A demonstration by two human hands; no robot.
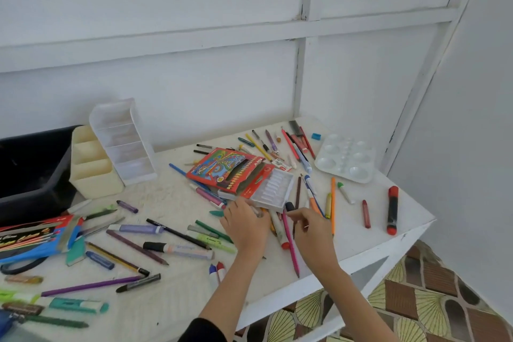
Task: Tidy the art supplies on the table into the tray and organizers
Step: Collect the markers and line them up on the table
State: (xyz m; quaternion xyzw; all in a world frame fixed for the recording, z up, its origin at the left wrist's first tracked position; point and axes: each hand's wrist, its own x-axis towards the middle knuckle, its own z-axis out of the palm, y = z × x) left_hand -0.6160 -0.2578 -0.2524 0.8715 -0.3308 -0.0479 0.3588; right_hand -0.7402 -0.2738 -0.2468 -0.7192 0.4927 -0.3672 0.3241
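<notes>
White panelled wall [166, 8] behind, white tabletop [172, 194] filling the lower half of the frame, littered edge to edge. We note the dark tray [36, 175] at far left, with the cream organizer [94, 175] and clear organizer [125, 144] just beside it; no supplies show inside any of them. Loose pens and crayons [177, 234] lie everywhere. Red crayon box [224, 172] with its white insert [274, 189] sticking partway out sits mid-frame, paint palette [347, 158] upper right, red marker [392, 209] near the right edge. Left hand [244, 226] rests at the insert's near edge, fingers bent; whether it grips anything we cannot tell. Right hand [312, 226] has fingers curled, pinching a black-capped marker [289, 206] just beside the insert. Our call: sorting has barely begun, and nearly everything is left to move to the left side.
</notes>
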